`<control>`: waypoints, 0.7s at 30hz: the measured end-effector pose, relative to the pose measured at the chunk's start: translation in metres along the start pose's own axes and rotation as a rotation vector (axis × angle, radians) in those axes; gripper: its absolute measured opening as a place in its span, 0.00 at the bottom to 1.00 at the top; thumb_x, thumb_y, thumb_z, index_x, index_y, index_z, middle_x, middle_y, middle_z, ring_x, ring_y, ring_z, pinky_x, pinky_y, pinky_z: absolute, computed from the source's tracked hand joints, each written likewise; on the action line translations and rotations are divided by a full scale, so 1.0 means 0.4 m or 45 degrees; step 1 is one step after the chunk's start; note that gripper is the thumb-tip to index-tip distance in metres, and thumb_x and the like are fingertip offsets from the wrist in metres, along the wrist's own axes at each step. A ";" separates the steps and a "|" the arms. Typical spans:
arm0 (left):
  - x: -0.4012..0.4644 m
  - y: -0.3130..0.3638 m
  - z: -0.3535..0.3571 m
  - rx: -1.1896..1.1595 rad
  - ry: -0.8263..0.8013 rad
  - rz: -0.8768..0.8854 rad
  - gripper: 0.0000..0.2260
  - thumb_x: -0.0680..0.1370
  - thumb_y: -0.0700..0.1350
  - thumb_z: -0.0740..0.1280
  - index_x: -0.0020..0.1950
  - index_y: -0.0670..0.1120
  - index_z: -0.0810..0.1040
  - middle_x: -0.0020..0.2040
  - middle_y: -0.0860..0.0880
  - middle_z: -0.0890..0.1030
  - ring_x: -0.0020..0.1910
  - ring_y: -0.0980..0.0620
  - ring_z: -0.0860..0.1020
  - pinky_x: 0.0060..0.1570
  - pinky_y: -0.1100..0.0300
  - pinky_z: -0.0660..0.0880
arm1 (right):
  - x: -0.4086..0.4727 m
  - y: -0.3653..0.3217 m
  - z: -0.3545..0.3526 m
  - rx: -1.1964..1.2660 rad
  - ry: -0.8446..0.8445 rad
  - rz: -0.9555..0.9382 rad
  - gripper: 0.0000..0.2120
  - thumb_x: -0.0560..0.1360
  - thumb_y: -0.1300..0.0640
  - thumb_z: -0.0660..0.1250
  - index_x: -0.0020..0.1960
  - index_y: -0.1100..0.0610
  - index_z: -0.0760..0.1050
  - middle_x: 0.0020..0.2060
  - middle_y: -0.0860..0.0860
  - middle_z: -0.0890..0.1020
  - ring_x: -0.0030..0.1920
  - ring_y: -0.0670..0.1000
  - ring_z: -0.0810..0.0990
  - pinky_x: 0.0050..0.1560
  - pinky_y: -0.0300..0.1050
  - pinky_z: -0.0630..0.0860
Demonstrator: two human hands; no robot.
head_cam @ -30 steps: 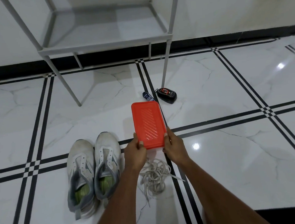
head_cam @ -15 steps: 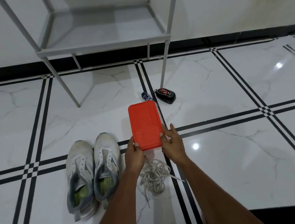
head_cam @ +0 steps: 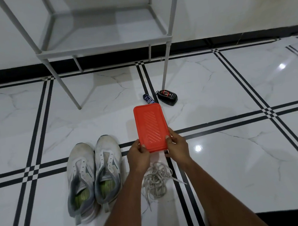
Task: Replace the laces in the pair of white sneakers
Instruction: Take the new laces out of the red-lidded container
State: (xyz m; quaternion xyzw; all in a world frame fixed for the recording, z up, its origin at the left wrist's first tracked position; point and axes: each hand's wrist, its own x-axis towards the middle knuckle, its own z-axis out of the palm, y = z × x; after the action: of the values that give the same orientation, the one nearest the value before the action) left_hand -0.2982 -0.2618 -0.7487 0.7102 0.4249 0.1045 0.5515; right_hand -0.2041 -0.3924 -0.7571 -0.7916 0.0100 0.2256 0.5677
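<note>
Floor: white marble tile (head_cam: 238, 168) with black double stripes fills most of my view; the widest open stretch I see is the right half of the frame.
Rack: grey metal shelf rack (head_cam: 103, 38) stands at upper centre against the wall, its legs planted on the floor; its top is cut off by the frame edge.
Left hand: my left hand (head_cam: 138, 155) grips the near left corner of the orange lid (head_cam: 150, 127), thumb curled over the top.
Right hand: my right hand (head_cam: 176, 147) grips the near right corner of the same lid, thumb on top.
Lid: held flat at centre frame; I cannot tell whether a box sits under it.
Sneakers: white sneakers (head_cam: 94, 172) lie side by side at lower left, toes pointing up the frame, eyelets bare, just left of my left forearm.
Laces: loose grey-white laces (head_cam: 157, 181) lie heaped on the floor between my forearms, partly hidden by my hands.
Far items: a small blue bottle (head_cam: 148, 99), half hidden behind the lid, and a black case (head_cam: 167, 97) by the rack's right leg; labels unreadable.
</note>
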 end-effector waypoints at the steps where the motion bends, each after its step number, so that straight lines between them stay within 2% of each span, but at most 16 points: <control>1: 0.002 0.000 0.002 -0.071 0.017 -0.057 0.13 0.83 0.39 0.63 0.61 0.49 0.83 0.50 0.49 0.87 0.43 0.50 0.83 0.45 0.58 0.78 | 0.005 0.002 0.000 -0.049 -0.001 -0.011 0.13 0.84 0.43 0.63 0.65 0.32 0.80 0.48 0.43 0.87 0.48 0.52 0.88 0.48 0.59 0.87; 3: 0.005 -0.005 0.008 -0.152 0.024 -0.152 0.11 0.82 0.39 0.64 0.59 0.49 0.83 0.49 0.48 0.87 0.43 0.50 0.83 0.46 0.58 0.78 | 0.007 -0.003 0.007 -0.136 -0.003 -0.005 0.09 0.84 0.42 0.62 0.54 0.36 0.82 0.46 0.42 0.87 0.49 0.48 0.86 0.56 0.59 0.85; 4: 0.000 -0.001 0.009 -0.124 0.027 -0.161 0.10 0.82 0.40 0.64 0.59 0.48 0.83 0.50 0.48 0.86 0.45 0.49 0.83 0.48 0.56 0.79 | 0.004 -0.005 0.010 -0.167 -0.006 0.001 0.10 0.85 0.43 0.61 0.54 0.39 0.82 0.46 0.43 0.86 0.50 0.48 0.85 0.59 0.58 0.83; 7: -0.021 0.020 0.007 -0.006 0.092 -0.082 0.11 0.82 0.39 0.63 0.60 0.47 0.82 0.50 0.49 0.85 0.49 0.46 0.83 0.52 0.51 0.80 | -0.006 -0.019 0.012 -0.152 -0.005 0.026 0.10 0.86 0.45 0.60 0.55 0.43 0.81 0.49 0.44 0.86 0.51 0.49 0.85 0.61 0.58 0.82; 11: -0.071 0.103 -0.014 0.019 0.308 0.205 0.10 0.84 0.42 0.62 0.63 0.46 0.80 0.52 0.51 0.83 0.50 0.49 0.81 0.50 0.57 0.76 | -0.046 -0.101 0.001 -0.035 0.085 -0.091 0.12 0.83 0.42 0.65 0.59 0.46 0.82 0.50 0.44 0.87 0.51 0.46 0.86 0.58 0.57 0.84; 13: -0.078 0.190 -0.019 -0.028 0.485 0.355 0.11 0.86 0.45 0.61 0.63 0.45 0.81 0.54 0.49 0.85 0.51 0.49 0.82 0.51 0.56 0.79 | -0.062 -0.199 0.003 0.060 0.160 -0.199 0.13 0.82 0.39 0.67 0.59 0.45 0.82 0.49 0.43 0.87 0.50 0.44 0.87 0.56 0.53 0.85; 15: -0.087 0.333 -0.049 -0.171 0.673 0.500 0.13 0.87 0.47 0.61 0.64 0.44 0.81 0.56 0.49 0.85 0.52 0.54 0.81 0.48 0.70 0.76 | -0.090 -0.355 -0.007 0.137 0.233 -0.376 0.13 0.82 0.38 0.67 0.60 0.43 0.82 0.50 0.41 0.87 0.51 0.43 0.86 0.56 0.49 0.84; 17: -0.088 0.455 -0.070 -0.301 0.748 0.584 0.13 0.87 0.47 0.61 0.68 0.44 0.79 0.56 0.51 0.84 0.51 0.60 0.79 0.43 0.78 0.72 | -0.103 -0.477 -0.014 0.202 0.270 -0.505 0.12 0.82 0.39 0.69 0.61 0.43 0.81 0.51 0.40 0.86 0.51 0.40 0.85 0.54 0.40 0.82; 19: -0.068 0.554 -0.109 -0.344 0.728 0.720 0.14 0.87 0.49 0.61 0.71 0.48 0.75 0.57 0.54 0.82 0.51 0.62 0.79 0.43 0.78 0.72 | -0.097 -0.598 -0.021 0.224 0.276 -0.613 0.11 0.81 0.43 0.70 0.62 0.43 0.78 0.50 0.39 0.85 0.48 0.35 0.83 0.46 0.29 0.77; 21: -0.001 0.667 -0.147 -0.318 0.695 0.884 0.13 0.87 0.52 0.59 0.68 0.51 0.76 0.57 0.54 0.83 0.51 0.59 0.79 0.46 0.75 0.72 | -0.039 -0.733 -0.028 0.201 0.288 -0.704 0.16 0.80 0.44 0.71 0.66 0.42 0.73 0.49 0.37 0.84 0.46 0.35 0.83 0.44 0.31 0.76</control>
State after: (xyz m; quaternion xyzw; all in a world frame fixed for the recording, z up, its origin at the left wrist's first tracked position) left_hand -0.2046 -0.2293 -0.4942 0.6850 0.2756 0.5169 0.4331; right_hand -0.1345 -0.3021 -0.4862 -0.7378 -0.1252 -0.0285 0.6627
